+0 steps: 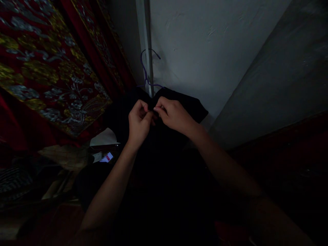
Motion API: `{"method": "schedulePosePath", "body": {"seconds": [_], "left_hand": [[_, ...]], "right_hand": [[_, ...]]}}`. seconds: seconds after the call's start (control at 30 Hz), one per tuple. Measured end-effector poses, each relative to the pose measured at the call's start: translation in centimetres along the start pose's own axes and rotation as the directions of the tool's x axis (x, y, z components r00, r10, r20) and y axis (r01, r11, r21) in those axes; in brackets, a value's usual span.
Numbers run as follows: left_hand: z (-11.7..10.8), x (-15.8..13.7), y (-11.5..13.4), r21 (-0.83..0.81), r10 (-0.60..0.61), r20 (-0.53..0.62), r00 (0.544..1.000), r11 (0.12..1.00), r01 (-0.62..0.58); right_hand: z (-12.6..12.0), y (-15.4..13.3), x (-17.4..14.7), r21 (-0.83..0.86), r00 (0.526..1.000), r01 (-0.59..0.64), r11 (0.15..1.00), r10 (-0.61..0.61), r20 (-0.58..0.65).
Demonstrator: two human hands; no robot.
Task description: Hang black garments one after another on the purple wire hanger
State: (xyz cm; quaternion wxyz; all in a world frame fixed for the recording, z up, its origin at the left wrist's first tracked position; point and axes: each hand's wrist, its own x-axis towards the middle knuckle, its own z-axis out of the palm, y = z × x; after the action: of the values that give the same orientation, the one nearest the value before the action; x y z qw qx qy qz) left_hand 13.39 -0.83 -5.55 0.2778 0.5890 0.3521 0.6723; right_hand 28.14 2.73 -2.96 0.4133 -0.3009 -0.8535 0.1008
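Observation:
A black short-sleeved shirt hangs on a thin purple wire hanger in front of the wall. At the shirt's neck opening, my left hand pinches the dark cloth between thumb and fingers. Close beside it, my right hand also pinches the cloth, thumb against the bent forefinger. The fingertips of both hands nearly meet below the collar. Whether a button sits between them is too dark to make out. The lower part of the shirt fades into shadow.
Red cloth with gold and silver embroidery hangs at the left. A pale vertical pole or pipe runs down the grey wall. A lit phone screen glows at lower left, near a cloth-like bundle.

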Motion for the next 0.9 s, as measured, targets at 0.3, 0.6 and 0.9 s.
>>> {"method": "schedulePosePath", "body": {"seconds": [0.3, 0.6, 0.9], "left_hand": [[0.6, 0.3, -2.8, -0.089, -0.024, -0.120, 0.992, 0.996, 0.014], [0.5, -0.3, -1.5, -0.044, 0.029, -0.078, 0.997, 0.999, -0.033], [0.9, -2.5, -4.9, 0.053, -0.106, -0.066, 0.992, 0.993, 0.110]], "right_hand": [[1.0, 1.9, 1.1, 0.011, 1.000, 0.022, 1.000, -0.022, 0.017], [-0.6, 1.4, 1.1, 0.039, 0.986, 0.085, 0.996, -0.090, 0.142], [-1.2, 1.3, 2.2, 0.055, 0.952, 0.064, 0.996, -0.044, -0.302]]}}
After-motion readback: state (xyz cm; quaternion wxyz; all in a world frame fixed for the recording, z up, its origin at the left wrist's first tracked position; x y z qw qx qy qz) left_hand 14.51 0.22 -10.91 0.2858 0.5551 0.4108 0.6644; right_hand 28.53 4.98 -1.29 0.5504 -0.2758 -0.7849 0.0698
